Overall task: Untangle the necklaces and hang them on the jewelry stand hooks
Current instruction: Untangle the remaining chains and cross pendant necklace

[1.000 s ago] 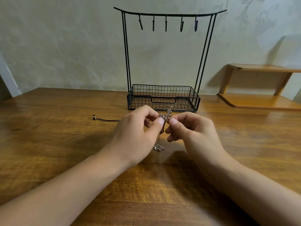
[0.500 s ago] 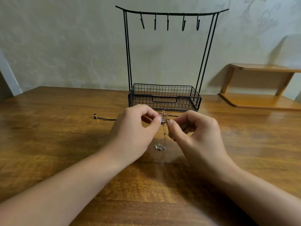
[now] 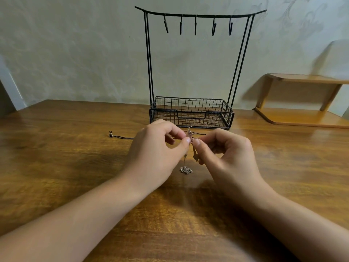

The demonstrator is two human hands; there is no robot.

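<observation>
At frame centre the left hand (image 3: pixel 158 148) and right hand (image 3: pixel 226 154) each pinch the chain (image 3: pixel 190 138) at its knot, likely raised so slack hangs to a heap on the table (image 3: pixel 56 167). Above, the stand (image 3: pixel 190 114) has bare hooks (image 3: pixel 195 25) and open room.

No legible text, labels, brand marks, numbers or signs are visible. The wall (image 3: pixel 75 53) carries only a faint ornamental pattern.
</observation>
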